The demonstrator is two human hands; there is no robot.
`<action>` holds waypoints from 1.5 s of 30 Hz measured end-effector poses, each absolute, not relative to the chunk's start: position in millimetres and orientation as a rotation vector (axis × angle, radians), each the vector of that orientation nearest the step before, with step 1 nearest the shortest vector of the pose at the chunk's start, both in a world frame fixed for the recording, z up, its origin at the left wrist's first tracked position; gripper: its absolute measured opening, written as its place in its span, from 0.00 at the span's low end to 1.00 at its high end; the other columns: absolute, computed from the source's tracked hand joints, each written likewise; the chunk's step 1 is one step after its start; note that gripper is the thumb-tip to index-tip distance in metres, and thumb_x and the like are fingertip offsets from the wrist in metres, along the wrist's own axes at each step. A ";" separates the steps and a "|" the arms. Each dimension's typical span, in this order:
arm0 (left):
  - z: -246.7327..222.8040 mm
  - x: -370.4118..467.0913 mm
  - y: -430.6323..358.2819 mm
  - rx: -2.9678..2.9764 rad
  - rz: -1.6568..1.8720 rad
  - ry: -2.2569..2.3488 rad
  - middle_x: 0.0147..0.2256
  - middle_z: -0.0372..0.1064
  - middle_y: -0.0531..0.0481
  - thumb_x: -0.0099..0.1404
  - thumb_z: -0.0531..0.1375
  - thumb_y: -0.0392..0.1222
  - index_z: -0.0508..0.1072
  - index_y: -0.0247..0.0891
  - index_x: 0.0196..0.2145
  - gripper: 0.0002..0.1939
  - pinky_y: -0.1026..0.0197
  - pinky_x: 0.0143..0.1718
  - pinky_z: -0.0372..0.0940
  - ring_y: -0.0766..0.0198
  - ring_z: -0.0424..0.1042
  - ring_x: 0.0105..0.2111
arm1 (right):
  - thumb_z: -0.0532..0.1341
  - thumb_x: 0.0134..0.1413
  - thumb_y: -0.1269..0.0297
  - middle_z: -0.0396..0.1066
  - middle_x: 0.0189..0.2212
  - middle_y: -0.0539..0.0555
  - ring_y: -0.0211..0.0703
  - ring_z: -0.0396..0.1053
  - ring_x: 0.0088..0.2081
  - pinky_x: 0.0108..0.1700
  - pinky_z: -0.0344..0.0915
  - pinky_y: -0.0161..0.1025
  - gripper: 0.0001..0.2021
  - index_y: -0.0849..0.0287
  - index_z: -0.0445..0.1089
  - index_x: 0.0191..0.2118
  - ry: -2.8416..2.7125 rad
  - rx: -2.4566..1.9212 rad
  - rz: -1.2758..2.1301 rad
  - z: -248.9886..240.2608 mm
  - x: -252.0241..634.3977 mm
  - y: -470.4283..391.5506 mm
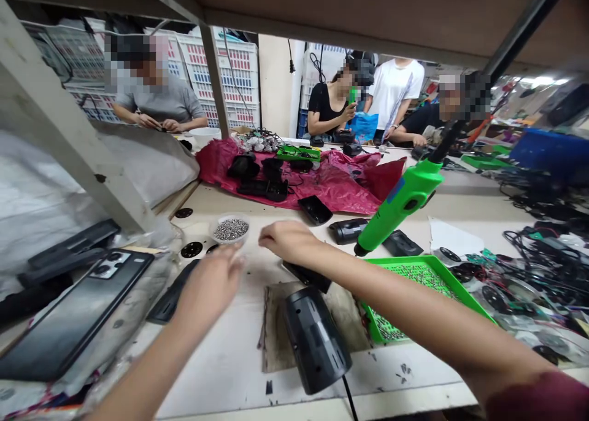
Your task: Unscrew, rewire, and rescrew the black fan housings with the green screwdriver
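Beside left hand [209,284], shiny metal screws [230,229]

no legible text, blue label [396,189] on green electric screwdriver [401,207], markings unreadable

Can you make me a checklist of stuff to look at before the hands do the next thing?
1. Is the bowl stocked? Ok: small metal bits lie in it.
2. Is the black case wholly on the brown pad? Not ok: its near end sticks out past the pad.
3. Is the green screwdriver free of both hands? Ok: it hangs above the table.
4. Is something in the left hand's grip? Cannot tell: it's blurred.
5. Is something in the right hand's grip? Cannot tell: the fingers curl in.
6. Is the cable clear of both hands? Ok.
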State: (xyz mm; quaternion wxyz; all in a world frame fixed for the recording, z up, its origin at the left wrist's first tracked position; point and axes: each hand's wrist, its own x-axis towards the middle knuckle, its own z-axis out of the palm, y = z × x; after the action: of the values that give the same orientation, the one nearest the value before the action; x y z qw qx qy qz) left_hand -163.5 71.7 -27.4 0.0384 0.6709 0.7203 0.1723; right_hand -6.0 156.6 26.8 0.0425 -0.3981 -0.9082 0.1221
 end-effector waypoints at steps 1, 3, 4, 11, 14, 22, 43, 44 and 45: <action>-20.5 -175.0 93.6 2.040 0.496 2.250 0.53 0.72 0.39 0.67 0.47 0.39 0.71 0.35 0.55 0.22 0.51 0.53 0.63 0.50 0.71 0.52 | 0.58 0.64 0.62 0.77 0.43 0.55 0.47 0.74 0.46 0.45 0.68 0.41 0.09 0.56 0.75 0.42 -2.794 -1.187 0.379 23.2 -23.2 171.3; -13.2 -192.5 132.2 2.002 0.407 2.324 0.47 0.75 0.36 0.64 0.51 0.37 0.76 0.35 0.48 0.19 0.49 0.46 0.66 0.45 0.73 0.47 | 0.60 0.63 0.60 0.73 0.46 0.56 0.46 0.72 0.47 0.48 0.69 0.48 0.11 0.60 0.71 0.47 -2.816 -1.147 0.371 15.3 -55.6 195.4; -12.6 -198.2 147.3 1.994 0.362 2.346 0.45 0.76 0.35 0.63 0.53 0.39 0.77 0.36 0.46 0.18 0.48 0.44 0.66 0.43 0.74 0.46 | 0.60 0.63 0.59 0.72 0.47 0.56 0.46 0.72 0.47 0.48 0.70 0.49 0.12 0.60 0.70 0.48 -2.820 -1.154 0.367 11.3 -69.2 204.2; -26.4 -206.1 178.0 1.926 0.211 2.419 0.35 0.75 0.30 0.61 0.54 0.41 0.78 0.33 0.37 0.14 0.46 0.35 0.63 0.38 0.74 0.38 | 0.59 0.60 0.73 0.76 0.44 0.55 0.41 0.71 0.49 0.47 0.64 0.37 0.07 0.63 0.75 0.41 -2.739 -1.253 0.325 -7.7 -95.4 221.9; -31.7 -210.1 175.5 1.942 0.259 2.399 0.36 0.74 0.31 0.64 0.50 0.44 0.77 0.37 0.37 0.17 0.45 0.35 0.63 0.39 0.73 0.39 | 0.61 0.60 0.71 0.76 0.43 0.54 0.41 0.71 0.48 0.47 0.64 0.37 0.06 0.61 0.74 0.41 -2.686 -1.217 0.354 -12.0 -85.6 222.1; -22.9 -208.8 163.2 1.960 0.559 2.292 0.38 0.73 0.35 0.63 0.49 0.45 0.73 0.39 0.35 0.15 0.43 0.42 0.63 0.39 0.71 0.43 | 0.57 0.64 0.63 0.74 0.43 0.54 0.44 0.72 0.45 0.47 0.67 0.42 0.09 0.60 0.71 0.44 -2.462 -1.141 0.475 0.3 -50.1 193.3; -67.1 -81.2 9.2 0.994 1.306 1.683 0.31 0.73 0.52 0.49 0.67 0.57 0.76 0.41 0.29 0.18 0.59 0.40 0.64 0.60 0.70 0.35 | 0.60 0.59 0.70 0.76 0.35 0.53 0.43 0.73 0.36 0.38 0.63 0.38 0.07 0.57 0.75 0.35 -1.922 -1.465 0.762 -35.8 102.7 48.8; -66.0 -80.0 8.1 1.017 1.315 1.685 0.31 0.73 0.52 0.50 0.67 0.57 0.76 0.41 0.29 0.17 0.60 0.40 0.64 0.60 0.70 0.36 | 0.60 0.59 0.70 0.77 0.34 0.53 0.43 0.73 0.36 0.39 0.63 0.38 0.07 0.57 0.76 0.35 -1.874 -1.444 0.786 -38.0 102.0 47.6; -65.3 -79.1 6.7 1.040 1.327 1.694 0.32 0.73 0.52 0.50 0.66 0.56 0.76 0.41 0.29 0.16 0.60 0.40 0.64 0.60 0.70 0.36 | 0.60 0.58 0.69 0.77 0.34 0.52 0.43 0.73 0.36 0.39 0.64 0.39 0.07 0.57 0.77 0.34 -1.785 -1.417 0.853 -41.0 101.4 46.2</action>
State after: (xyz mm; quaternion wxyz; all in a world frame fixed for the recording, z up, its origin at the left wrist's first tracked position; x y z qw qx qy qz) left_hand -79.1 6.7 -65.3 0.3668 0.4048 0.6594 0.5165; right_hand 101.4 46.2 -41.0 0.3469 -0.5462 -0.6879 0.3288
